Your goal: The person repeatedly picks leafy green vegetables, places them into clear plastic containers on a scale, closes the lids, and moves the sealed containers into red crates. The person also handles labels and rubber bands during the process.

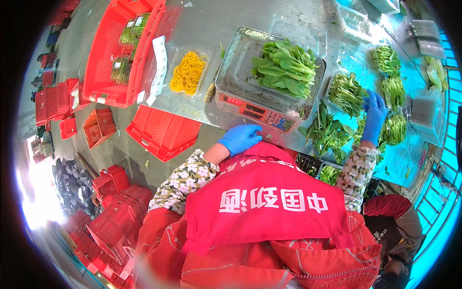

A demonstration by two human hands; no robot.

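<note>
My left hand [240, 139], in a blue glove, rests at the table's near edge below the digital scale [249, 108], fingers curled, with nothing visible in it. My right hand [375, 108], also gloved in blue, is at the right end of a clear tray of cut leafy greens [346, 93]; its fingertips are partly hidden, so whether it grips the greens is unclear. On the scale's metal pan lies a bunch of leafy greens [287, 68] in a clear tray. Loose greens [328, 133] lie between the scale and my right forearm.
Yellow rubber bands [188, 73] fill a clear tray beside a label strip [158, 65] and a wooden-handled tool [209, 92]. A red crate [121, 54] holds packed greens at left. More trays of greens [393, 92] and stacked clear containers [427, 112] stand right. A person [391, 220] is at lower right.
</note>
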